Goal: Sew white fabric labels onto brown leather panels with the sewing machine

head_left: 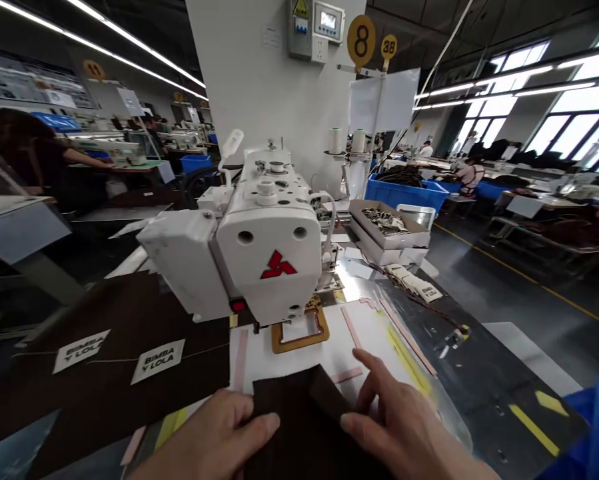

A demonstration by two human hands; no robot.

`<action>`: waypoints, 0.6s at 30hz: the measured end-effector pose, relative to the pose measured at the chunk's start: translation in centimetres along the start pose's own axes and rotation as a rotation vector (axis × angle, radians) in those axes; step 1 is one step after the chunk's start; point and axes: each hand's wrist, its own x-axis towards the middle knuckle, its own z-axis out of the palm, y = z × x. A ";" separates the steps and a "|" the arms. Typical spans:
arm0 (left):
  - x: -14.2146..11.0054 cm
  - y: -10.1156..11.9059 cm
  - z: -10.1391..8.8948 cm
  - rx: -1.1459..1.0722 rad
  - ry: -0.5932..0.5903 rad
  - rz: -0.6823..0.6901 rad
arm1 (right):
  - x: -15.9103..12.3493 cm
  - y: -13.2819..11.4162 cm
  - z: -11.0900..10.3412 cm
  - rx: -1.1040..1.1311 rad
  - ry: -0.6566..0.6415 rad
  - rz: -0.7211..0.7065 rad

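Note:
A dark brown fabric piece (299, 420) lies on the white work plate (339, 353) in front of the white sewing machine (259, 253). My left hand (214, 437) pinches the piece's left edge with the thumb on top. My right hand (404, 427) holds its right edge, thumb on the fabric and index finger stretched out over the plate. Under the machine head sits an orange rectangular clamp frame (302, 333).
Dark fabric pieces with sewn white labels (156, 360) lie on the left of the table. A box of small parts (386, 223), loose labels (416, 285), small snips (452, 340) and blue bins (409, 190) stand to the right. Other people work at stations behind.

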 end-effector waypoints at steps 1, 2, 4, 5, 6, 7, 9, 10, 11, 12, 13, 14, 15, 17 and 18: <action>0.2 0.4 -0.5 0.037 0.021 0.000 | 0.2 -0.2 0.0 -0.096 0.002 0.028; 0.4 0.8 -1.0 0.066 0.049 -0.009 | 0.4 -0.4 0.1 -0.179 -0.002 0.052; 0.8 1.0 -1.6 0.094 0.099 -0.002 | 0.8 -0.6 0.3 -0.310 -0.028 0.095; 1.1 0.8 -1.9 0.094 0.112 0.003 | 1.0 -0.6 0.4 -0.360 -0.038 0.096; 1.3 0.6 -2.0 0.086 0.118 0.019 | 1.2 -0.5 0.5 -0.400 -0.040 0.079; 1.5 0.3 -2.2 0.072 0.119 0.029 | 1.4 -0.3 0.6 -0.428 -0.031 0.053; 1.9 -0.2 -2.6 0.033 0.101 0.015 | 1.8 0.1 0.7 -0.423 0.001 -0.026; 2.1 -0.4 -2.8 0.015 0.085 0.002 | 2.0 0.3 0.6 -0.387 0.015 -0.071; 2.2 -0.4 -3.0 0.003 0.071 -0.004 | 2.3 0.4 0.4 -0.336 0.023 -0.103; 2.4 -0.3 -3.2 -0.004 0.060 -0.005 | 2.6 0.5 0.2 -0.278 0.027 -0.118; 2.5 -0.1 -3.4 -0.004 0.054 -0.006 | 2.9 0.5 -0.2 -0.220 0.032 -0.128; 2.7 0.2 -3.6 -0.001 0.056 -0.004 | 3.3 0.5 -0.5 -0.166 0.033 -0.136; 2.9 0.4 -3.8 0.003 0.060 -0.001 | 3.9 0.4 -1.0 -0.125 0.036 -0.144; 3.3 0.9 -4.3 0.000 0.072 0.002 | 5.1 0.1 -1.8 -0.087 0.048 -0.167; 3.6 1.0 -4.5 -0.008 0.076 0.005 | 5.8 -0.1 -2.2 -0.087 0.052 -0.178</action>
